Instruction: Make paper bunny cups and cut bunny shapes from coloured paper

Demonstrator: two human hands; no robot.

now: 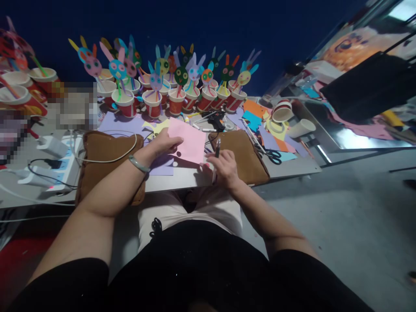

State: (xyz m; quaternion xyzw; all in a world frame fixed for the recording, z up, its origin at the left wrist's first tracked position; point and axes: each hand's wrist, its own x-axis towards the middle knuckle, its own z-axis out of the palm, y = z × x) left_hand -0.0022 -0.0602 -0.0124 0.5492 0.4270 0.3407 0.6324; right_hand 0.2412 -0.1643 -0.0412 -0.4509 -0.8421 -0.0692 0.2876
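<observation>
My left hand (165,142) is closed on the left edge of a pink sheet of paper (191,143), thumb on top. The sheet is tilted up above the table and has a small dark hole or spot near its lower left. At the sheet's right side, my right hand (225,167) holds a pen (217,149) upright between thumb and fingers, its dark end pointing up. Purple paper (162,168) lies under my left hand, and a yellow paper scrap (157,127) is just behind it.
Brown pads (245,158) lie on both sides. Behind stand several red paper cups (152,104) with paper rabbit heads. Scissors (274,157) and coloured scraps lie right, near a black glue gun (216,119). A power strip (66,162) with cables is at left.
</observation>
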